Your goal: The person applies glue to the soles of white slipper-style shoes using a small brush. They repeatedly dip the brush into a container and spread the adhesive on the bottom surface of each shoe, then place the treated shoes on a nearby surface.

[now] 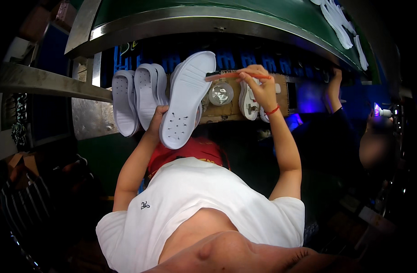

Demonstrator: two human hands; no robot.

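Note:
A white shoe sole [186,98] is held up in front of me, its inner face with small holes at the heel turned toward me. My left hand [158,117] is closed on its left edge near the heel, the fingers hidden behind it. In my right hand [260,86] is a brush with an orange handle [238,75], pinched between the fingers. The brush's dark tip touches or nearly touches the sole's right edge near the toe. Just right of the sole stands a small clear bowl [221,93] on a brown cardboard sheet [226,110].
Several white soles [125,102] stand at the left. Other white shoe parts [249,102] lie right of the bowl. A green conveyor with a metal edge [217,18] spans the far side, carrying white pieces [338,27]. At the right, another person's arm [334,91] reaches beside a purple light.

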